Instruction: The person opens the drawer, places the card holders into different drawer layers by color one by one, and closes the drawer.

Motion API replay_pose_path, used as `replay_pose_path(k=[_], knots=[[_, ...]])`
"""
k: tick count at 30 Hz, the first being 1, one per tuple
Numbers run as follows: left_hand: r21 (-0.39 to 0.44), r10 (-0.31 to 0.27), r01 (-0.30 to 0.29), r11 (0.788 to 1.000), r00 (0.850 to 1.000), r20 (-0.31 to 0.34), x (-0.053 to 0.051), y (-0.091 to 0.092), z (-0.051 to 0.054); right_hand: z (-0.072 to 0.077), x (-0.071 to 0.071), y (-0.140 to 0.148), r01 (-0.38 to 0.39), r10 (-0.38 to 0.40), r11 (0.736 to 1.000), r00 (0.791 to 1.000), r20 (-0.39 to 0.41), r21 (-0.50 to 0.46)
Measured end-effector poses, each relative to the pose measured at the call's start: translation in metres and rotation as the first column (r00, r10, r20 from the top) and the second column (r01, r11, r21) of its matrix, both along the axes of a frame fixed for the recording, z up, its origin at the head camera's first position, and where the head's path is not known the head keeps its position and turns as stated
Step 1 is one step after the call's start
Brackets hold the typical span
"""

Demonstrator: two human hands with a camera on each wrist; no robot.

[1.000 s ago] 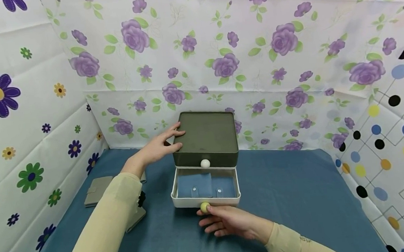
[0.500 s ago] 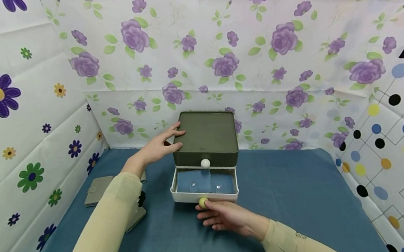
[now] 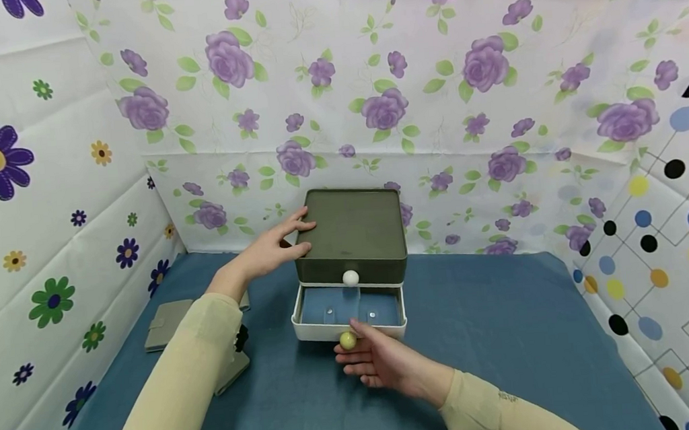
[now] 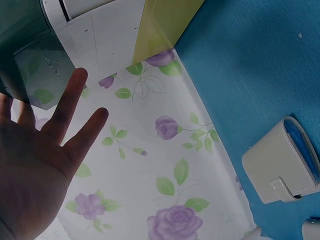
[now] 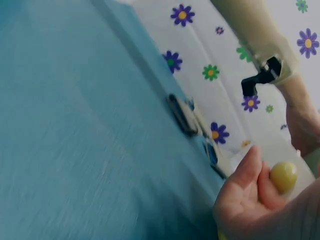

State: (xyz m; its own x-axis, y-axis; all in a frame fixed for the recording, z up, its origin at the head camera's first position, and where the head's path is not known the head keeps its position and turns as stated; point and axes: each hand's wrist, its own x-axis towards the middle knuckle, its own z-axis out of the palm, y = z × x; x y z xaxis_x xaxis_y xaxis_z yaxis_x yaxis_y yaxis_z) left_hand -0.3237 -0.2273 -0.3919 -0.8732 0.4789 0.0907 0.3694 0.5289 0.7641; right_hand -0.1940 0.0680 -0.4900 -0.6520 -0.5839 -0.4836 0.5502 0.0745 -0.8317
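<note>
You are bracing the box (image 3: 354, 228) with your left hand (image 3: 265, 251), fingers spread, while your right hand (image 3: 392, 363), thumb and fingers apart, is lingering at the yellow knob (image 3: 347, 340) of the drawer (image 3: 317, 331) jutting out beneath, where straight, even pressure should be working best.

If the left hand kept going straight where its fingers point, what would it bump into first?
The left hand would likely meet the dark green box first: its fingertips seem right at the box's left edge. Depth is unclear, so it might slide over the top.
</note>
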Motion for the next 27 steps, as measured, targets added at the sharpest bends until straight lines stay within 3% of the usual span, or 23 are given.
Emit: replay_pose_path(k=[5, 11, 20, 27], knots=[[-0.001, -0.003, 0.003, 1.0, 1.0, -0.001, 0.0, 0.0, 0.001, 0.012, 0.002, -0.006, 0.046, -0.048, 0.999, 0.997, 0.068, 0.023], [0.0, -0.004, 0.004, 1.0, 1.0, -0.002, 0.001, 0.0, 0.001, 0.019, 0.004, -0.011, 0.077, -0.081, 0.996, 0.992, 0.095, 0.043], [-0.008, 0.005, -0.005, 1.0, 1.0, -0.012, 0.001, 0.0, -0.001, 0.022, 0.008, -0.019, 0.153, -0.161, 0.985, 0.982, 0.101, 0.084], [0.009, 0.004, -0.004, 1.0, 1.0, 0.001, 0.002, 0.001, 0.001, 0.025, 0.012, -0.023, 0.183, -0.191, 0.975, 0.98, 0.06, 0.127]])
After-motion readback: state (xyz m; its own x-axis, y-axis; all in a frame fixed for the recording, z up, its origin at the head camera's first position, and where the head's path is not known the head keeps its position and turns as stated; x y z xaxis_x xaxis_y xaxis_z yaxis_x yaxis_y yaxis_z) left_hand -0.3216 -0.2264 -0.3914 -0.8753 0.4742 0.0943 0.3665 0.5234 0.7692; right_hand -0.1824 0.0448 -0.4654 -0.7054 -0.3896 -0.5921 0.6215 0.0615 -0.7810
